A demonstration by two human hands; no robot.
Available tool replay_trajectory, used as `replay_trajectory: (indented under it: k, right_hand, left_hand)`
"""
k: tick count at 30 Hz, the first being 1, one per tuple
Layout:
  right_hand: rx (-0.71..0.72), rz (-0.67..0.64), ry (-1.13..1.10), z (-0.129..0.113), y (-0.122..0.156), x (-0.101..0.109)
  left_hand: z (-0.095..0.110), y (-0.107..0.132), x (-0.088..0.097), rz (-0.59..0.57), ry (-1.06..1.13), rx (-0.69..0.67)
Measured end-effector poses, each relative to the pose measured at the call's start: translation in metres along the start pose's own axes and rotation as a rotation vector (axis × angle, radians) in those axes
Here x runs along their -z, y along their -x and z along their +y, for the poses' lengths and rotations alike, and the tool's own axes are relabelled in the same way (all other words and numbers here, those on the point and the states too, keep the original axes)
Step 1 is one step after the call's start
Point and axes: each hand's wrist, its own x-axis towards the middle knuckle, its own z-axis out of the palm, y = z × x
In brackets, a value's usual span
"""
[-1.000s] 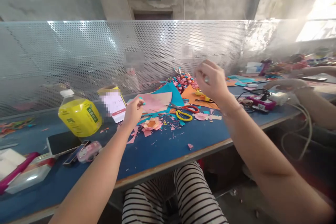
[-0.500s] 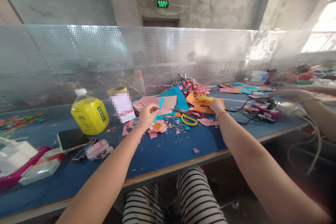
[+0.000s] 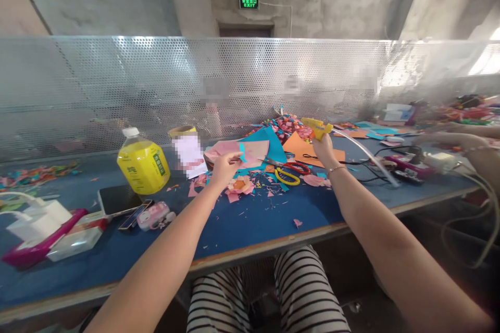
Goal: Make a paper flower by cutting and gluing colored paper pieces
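My right hand is closed around a yellow hot glue gun, raised above the table, with a long clear glue stick trailing from its back. Between the fingertips of my left hand is a blue paper strip, partly hidden by the fingers. Behind that hand lie pink paper sheets and a blue sheet. A pink paper flower with an orange centre rests just right of my left wrist. Scissors with red and yellow handles lie open between my hands.
A yellow drink bottle, a phone and a magenta power strip stand at left. Colourful paper pieces are heaped by the perforated metal screen. Orange paper lies near the right hand. Another person's arms reach in at right.
My right hand has lifted the glue gun off the orange paper, and its glue stick now shows. The blue strip in my left hand has tipped and dropped slightly. The view has shifted left.
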Motion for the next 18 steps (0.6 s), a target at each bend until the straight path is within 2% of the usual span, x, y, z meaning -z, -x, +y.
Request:
replay_trajectory:
  k: [3,10,14,18]
  right_hand:
    - [0.105,-0.063,-0.089,-0.018,0.010,0.000]
    - [0.290,-0.190,0.032,-0.068,0.043,-0.006]
    - [0.356,-0.251,0.135,-0.083,0.058,-0.011]
    - [0.382,-0.217,0.186,-0.091,0.064,-0.012]
  left_hand:
    - [0.004,0.003,-0.003,-0.005,0.008,-0.014]
    - [0.010,0.007,-0.005,-0.048,-0.032,-0.067]
    - [0.014,0.009,-0.005,-0.087,-0.064,-0.066]
    - [0.016,0.010,-0.006,-0.126,-0.072,-0.088]
